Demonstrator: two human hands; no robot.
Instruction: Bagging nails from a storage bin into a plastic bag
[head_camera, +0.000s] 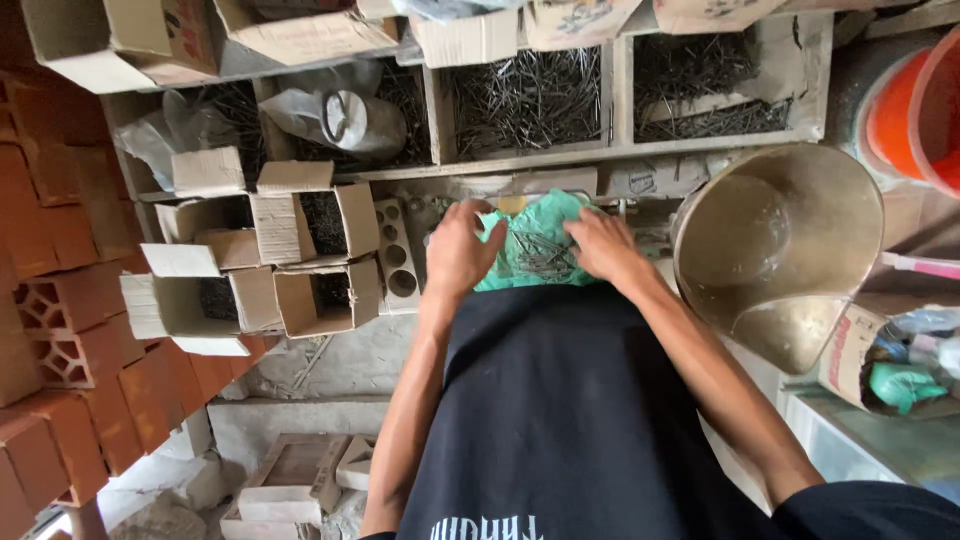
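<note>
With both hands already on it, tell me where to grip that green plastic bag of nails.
Grip the green plastic bag by its loose edges at either side, coming from above. The nails lie heaped in its open middle, so pinching there would probably spill them. The left hand and right hand already sit at those two sides; gathering the edges upward looks safest.

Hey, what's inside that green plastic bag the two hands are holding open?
The green plastic bag holds a heap of thin dark nails. The left hand and right hand cover its edges, so its depth and whatever lies beneath stay hidden.

Green bag (540, 245), orange bucket (915, 115), red-orange bricks (60, 300)
</note>
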